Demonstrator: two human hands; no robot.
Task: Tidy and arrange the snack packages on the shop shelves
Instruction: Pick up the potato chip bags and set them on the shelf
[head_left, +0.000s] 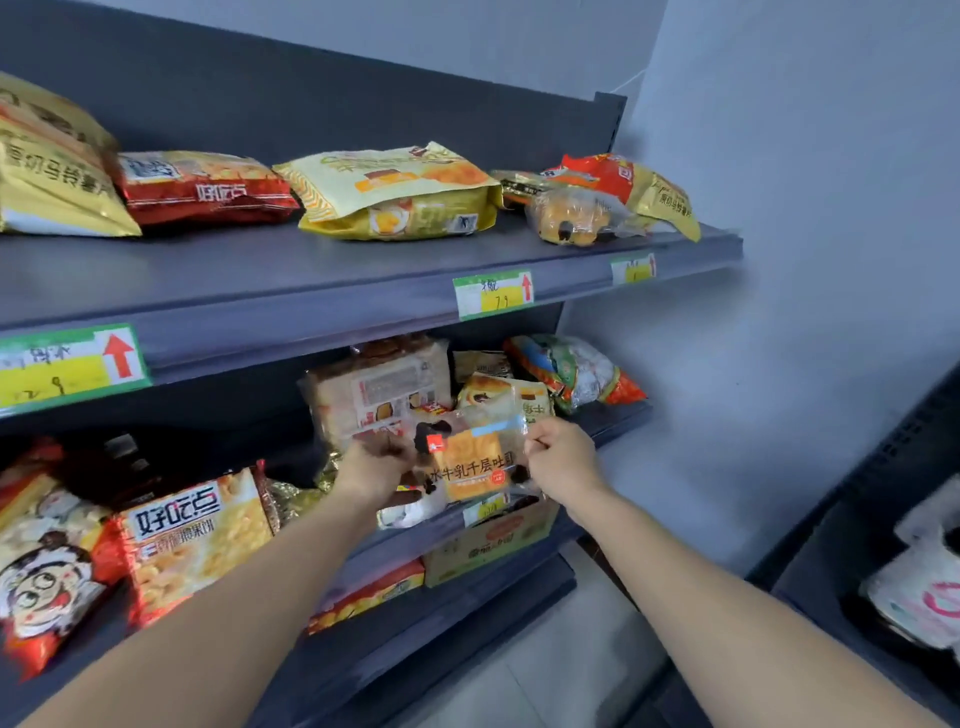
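Observation:
A clear toast bread package with an orange label (470, 462) is held upright in front of the middle shelf (618, 415). My left hand (376, 465) grips its left edge and my right hand (561, 457) pinches its right edge. Behind it a larger clear bread package (376, 387) leans on the middle shelf, with small yellow pastry packs (501, 389) to its right. On the top shelf (260, 291) lie a yellow bag (395, 192), a red biscuit bag (202, 187) and a clear bun pack (576, 215).
A red-and-yellow biscuit bag (192, 540) and a cartoon-face bag (47, 566) lie at the left of the middle shelf. A cardboard box (491, 545) stands on the lower shelf. A multicoloured bag (571, 371) lies far right. Another rack with white bags (924, 587) stands at the right.

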